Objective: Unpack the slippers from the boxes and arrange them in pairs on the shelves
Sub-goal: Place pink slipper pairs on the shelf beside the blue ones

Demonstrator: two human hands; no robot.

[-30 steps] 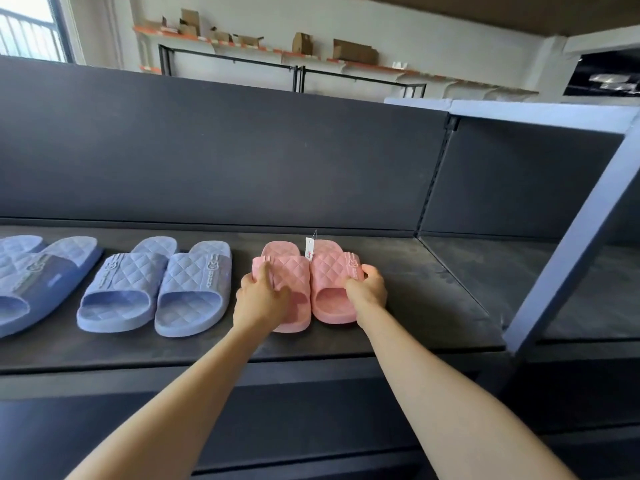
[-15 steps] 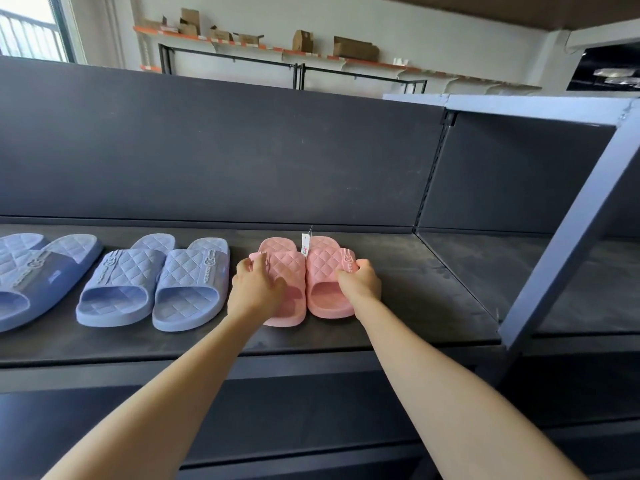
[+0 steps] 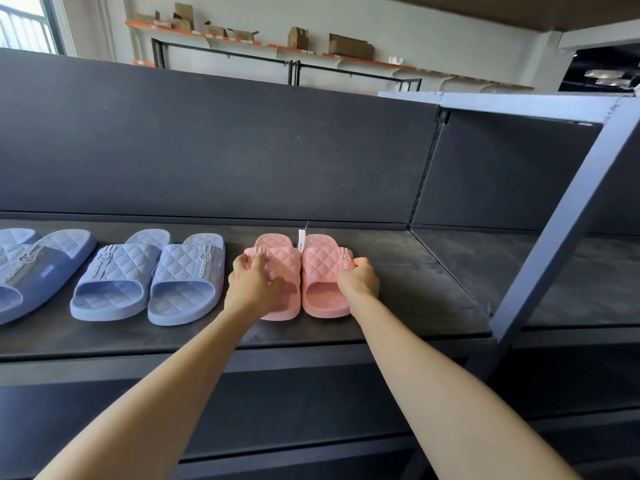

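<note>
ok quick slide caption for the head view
Left hand and right hand hold a pink slipper pair on the dark shelf beside blue slippers.

Nothing readable for you. White tag (image 3: 302,239), up between your left hand (image 3: 254,284) and right hand (image 3: 360,280): red print too small. Embossing on the pink slippers (image 3: 323,266) illegible.

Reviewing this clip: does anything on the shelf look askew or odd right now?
Mostly tidy. The far-left blue pair lies angled, unlike the straight middle blue pair. A white tag sticks up between the pink slippers, which the left hand and right hand grip.
</note>
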